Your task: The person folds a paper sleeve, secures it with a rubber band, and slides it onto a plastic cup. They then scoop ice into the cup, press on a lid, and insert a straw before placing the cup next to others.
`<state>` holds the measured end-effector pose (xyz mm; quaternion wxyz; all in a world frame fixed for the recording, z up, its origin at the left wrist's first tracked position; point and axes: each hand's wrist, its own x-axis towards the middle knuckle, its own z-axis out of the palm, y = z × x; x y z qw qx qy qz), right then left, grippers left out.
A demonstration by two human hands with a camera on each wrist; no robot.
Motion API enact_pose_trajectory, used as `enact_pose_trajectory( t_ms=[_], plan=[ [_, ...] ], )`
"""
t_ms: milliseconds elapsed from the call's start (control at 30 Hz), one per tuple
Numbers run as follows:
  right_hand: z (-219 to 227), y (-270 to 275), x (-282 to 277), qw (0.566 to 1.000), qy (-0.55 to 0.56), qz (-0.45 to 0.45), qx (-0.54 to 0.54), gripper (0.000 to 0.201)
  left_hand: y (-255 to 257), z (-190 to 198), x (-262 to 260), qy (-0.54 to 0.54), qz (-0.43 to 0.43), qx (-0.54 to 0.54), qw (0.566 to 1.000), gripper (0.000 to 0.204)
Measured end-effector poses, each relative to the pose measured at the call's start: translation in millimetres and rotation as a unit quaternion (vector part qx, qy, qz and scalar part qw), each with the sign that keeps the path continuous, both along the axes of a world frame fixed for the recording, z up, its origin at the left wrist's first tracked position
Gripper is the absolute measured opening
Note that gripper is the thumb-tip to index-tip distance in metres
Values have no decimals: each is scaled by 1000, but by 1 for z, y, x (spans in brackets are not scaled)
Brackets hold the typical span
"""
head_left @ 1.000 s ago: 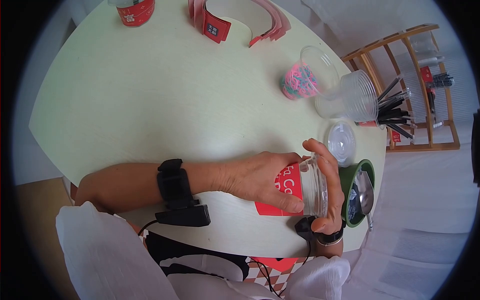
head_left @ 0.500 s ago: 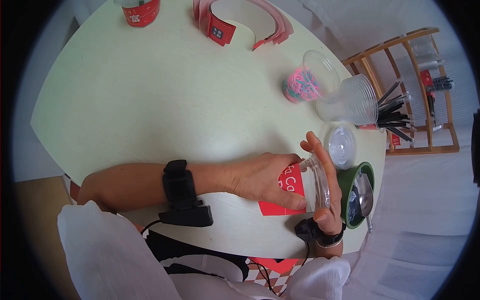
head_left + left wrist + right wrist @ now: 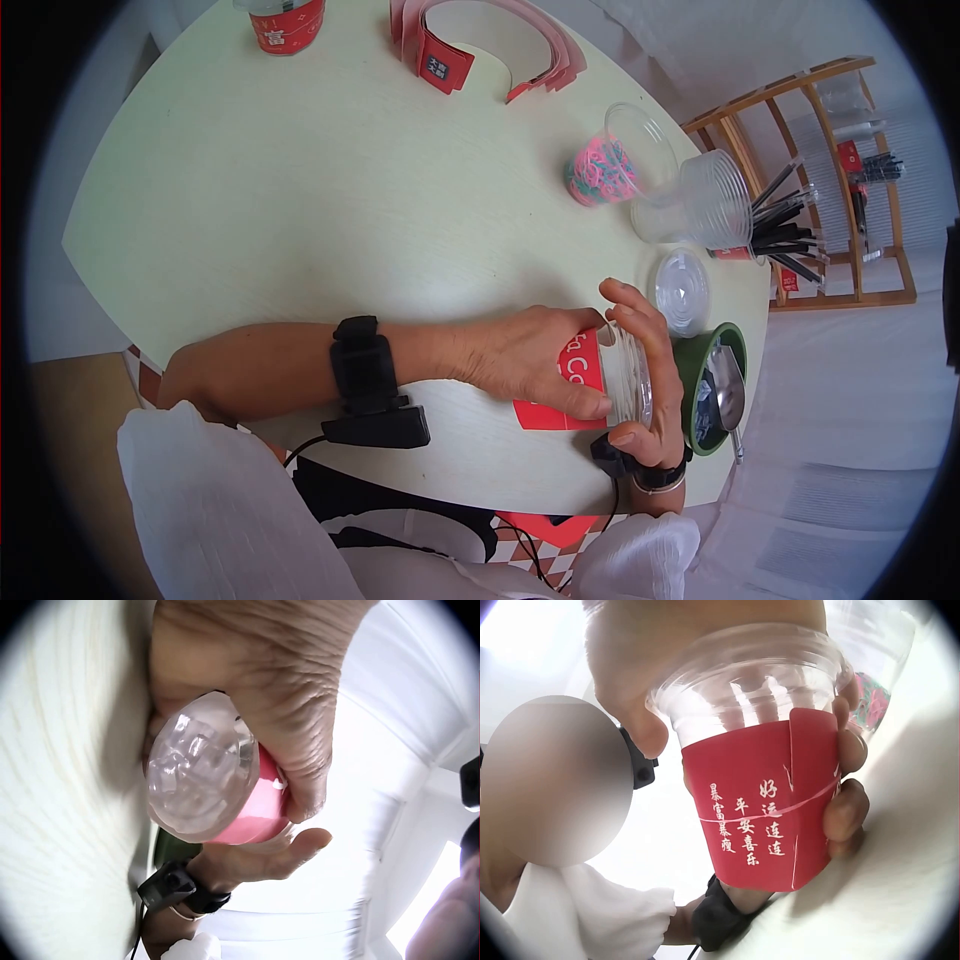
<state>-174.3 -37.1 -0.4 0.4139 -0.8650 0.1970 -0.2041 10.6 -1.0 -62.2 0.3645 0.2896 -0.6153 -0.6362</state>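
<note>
A clear plastic cup (image 3: 624, 385) with a red paper sleeve (image 3: 742, 772) lies sideways over the near part of the table. Around the sleeve runs a thin pink rubber band (image 3: 806, 802), and white lettering shows beside it. My left hand (image 3: 530, 350) grips the sleeve, thumb on the near side and fingers on the other. In the left wrist view the clear cup base (image 3: 201, 769) faces the camera. Across the cup's wide top end my right hand (image 3: 662, 385) curves, its thumb and fingers bent round the rim on opposite sides.
To the right are a green bowl (image 3: 737, 342) with a metal scoop (image 3: 730, 385), a clear lid (image 3: 683, 292), stacked cups (image 3: 690, 205), pink and teal rubber bands (image 3: 602, 172) and black straws (image 3: 785, 235). Red sleeves (image 3: 445, 65) and another sleeved cup (image 3: 288, 28) stand farther off.
My right fingers and thumb shift slightly on the rim, with the fingertips first rising, then lowering again. The left hand keeps its grip on the cup. The head view shifts a little.
</note>
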Motion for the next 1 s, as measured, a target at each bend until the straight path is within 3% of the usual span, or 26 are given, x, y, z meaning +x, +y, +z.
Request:
enact_pose_trajectory(
  t_ms=[333,733,933,1000],
  plan=[
    [13,-1,4,995,72,73,4,90,2,4,2,5,-36,-11,999,86],
    [23,-4,9,988,116,100,-21,94,1,-2,1,9,-53,-8,999,85],
    [25,-1,9,993,97,50,50,107,1,-1,-1,20,-25,-13,999,90],
    [17,4,4,998,49,2,27,110,2,5,0,-7,-18,-14,1000,89]
  ],
)
